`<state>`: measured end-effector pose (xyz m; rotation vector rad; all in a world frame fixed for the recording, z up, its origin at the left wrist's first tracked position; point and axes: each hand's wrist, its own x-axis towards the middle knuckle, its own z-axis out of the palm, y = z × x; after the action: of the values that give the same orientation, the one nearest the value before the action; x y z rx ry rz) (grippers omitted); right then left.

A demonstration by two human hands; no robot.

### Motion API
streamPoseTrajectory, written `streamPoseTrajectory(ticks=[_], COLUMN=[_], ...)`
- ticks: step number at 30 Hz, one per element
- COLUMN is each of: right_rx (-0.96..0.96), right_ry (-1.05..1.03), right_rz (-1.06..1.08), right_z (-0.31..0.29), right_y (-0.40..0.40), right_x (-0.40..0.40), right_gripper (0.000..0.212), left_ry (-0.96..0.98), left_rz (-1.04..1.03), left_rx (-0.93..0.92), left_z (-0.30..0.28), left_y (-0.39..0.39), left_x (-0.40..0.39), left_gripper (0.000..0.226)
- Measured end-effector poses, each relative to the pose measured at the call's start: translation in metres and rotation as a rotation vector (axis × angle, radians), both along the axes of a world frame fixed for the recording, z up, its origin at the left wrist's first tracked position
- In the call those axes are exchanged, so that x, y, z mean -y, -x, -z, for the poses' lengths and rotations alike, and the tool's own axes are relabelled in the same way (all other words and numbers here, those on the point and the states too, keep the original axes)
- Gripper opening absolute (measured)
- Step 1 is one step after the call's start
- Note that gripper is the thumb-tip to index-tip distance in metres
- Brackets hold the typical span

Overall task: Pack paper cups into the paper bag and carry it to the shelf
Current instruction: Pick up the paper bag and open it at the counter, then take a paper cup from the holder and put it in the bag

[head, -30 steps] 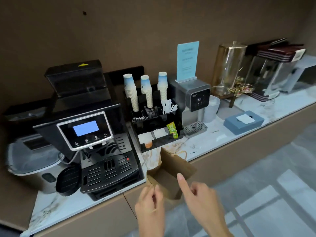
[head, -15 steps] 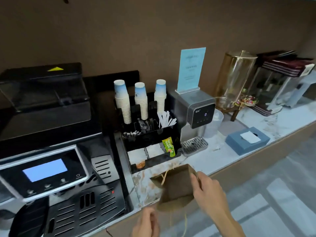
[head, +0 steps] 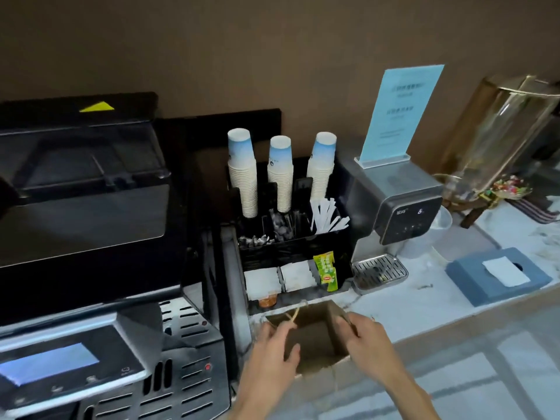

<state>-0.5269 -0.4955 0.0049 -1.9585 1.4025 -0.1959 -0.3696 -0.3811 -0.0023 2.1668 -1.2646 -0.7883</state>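
Observation:
A brown paper bag (head: pixel 315 334) stands open at the counter's front edge, its mouth facing up. My left hand (head: pixel 272 356) grips the bag's left rim by the twine handle. My right hand (head: pixel 369 344) holds the right rim. Three stacks of blue-and-white paper cups (head: pixel 280 174) stand upside down in a black organiser (head: pixel 297 250) just behind the bag. The inside of the bag looks dark and shows nothing in it.
A black coffee machine (head: pixel 91 268) fills the left. A grey water dispenser (head: pixel 397 204) with a blue sign (head: pixel 400 113) stands right of the organiser. A blue tissue box (head: pixel 497 277) and a glass dispenser (head: pixel 497 134) lie further right on the marble counter (head: pixel 418 304).
Both hands have closed on the bag's rims and spread it open; the bag now stands upright. The camera has moved closer to the counter.

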Motion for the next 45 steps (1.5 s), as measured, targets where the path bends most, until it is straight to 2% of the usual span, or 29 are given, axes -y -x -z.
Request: streamPoseTrajectory(ticks=[4,7,10,12,13,15,17,20,22,29,35,40,45], right_rx=[0.055,0.106,0.07,-0.034,-0.073,-0.132,-0.19,-0.234,-0.228,-0.058,0.032,0.291,0.511], right_ry=[-0.056,0.064,0.179,0.168,0.131,0.046,0.041,0.08,0.071,-0.052,-0.038,-0.001,0.133], right_rz=[-0.027,-0.078,-0.311,-0.432,-0.455,-0.479,-0.523,-0.584,-0.595,-0.636,-0.657,-0.557,-0.435], right_z=[0.006,0.007,0.006,0.006,0.006,0.004,-0.002,-0.007,-0.007,-0.001,-0.004,-0.043,-0.101], right_y=[-0.005,-0.004,0.0,0.0,0.0,-0.001,-0.006,-0.017,-0.024,-0.035,-0.043,-0.064,-0.124], right_x=[0.018,0.03,0.041,0.053,0.06,0.071,0.078,0.086,0.091,0.108,0.118,0.141,0.185], right_gripper=[0.035,0.02,0.036,0.035,0.042,0.069,0.089,0.104,0.106,0.092,0.077,0.045,0.034], left_ry=[-0.042,-0.041,-0.044,-0.056,-0.067,-0.089,-0.095,-0.08,-0.069,-0.057,-0.058,-0.043,-0.051], left_rz=[-0.086,-0.138,-0.196,-0.226,-0.238,-0.247,-0.252,-0.283,-0.297,-0.322,-0.347,-0.355,-0.363], left_rx=[-0.095,-0.189,-0.232,-0.277,-0.287,-0.281,-0.267,-0.248,-0.238,-0.376,-0.418,-0.439,-0.419], left_z=[0.009,0.013,0.014,0.013,0.013,0.012,0.012,0.008,0.006,0.007,0.005,0.003,-0.001], left_y=[-0.012,-0.017,-0.016,-0.013,-0.012,-0.009,-0.008,-0.006,-0.009,-0.019,-0.02,-0.024,-0.026], left_x=[0.014,0.02,0.025,0.029,0.031,0.035,0.039,0.045,0.05,0.054,0.056,0.054,0.055], left_gripper=[0.064,0.076,0.087,0.094,0.097,0.102,0.105,0.106,0.107,0.116,0.115,0.115,0.114])
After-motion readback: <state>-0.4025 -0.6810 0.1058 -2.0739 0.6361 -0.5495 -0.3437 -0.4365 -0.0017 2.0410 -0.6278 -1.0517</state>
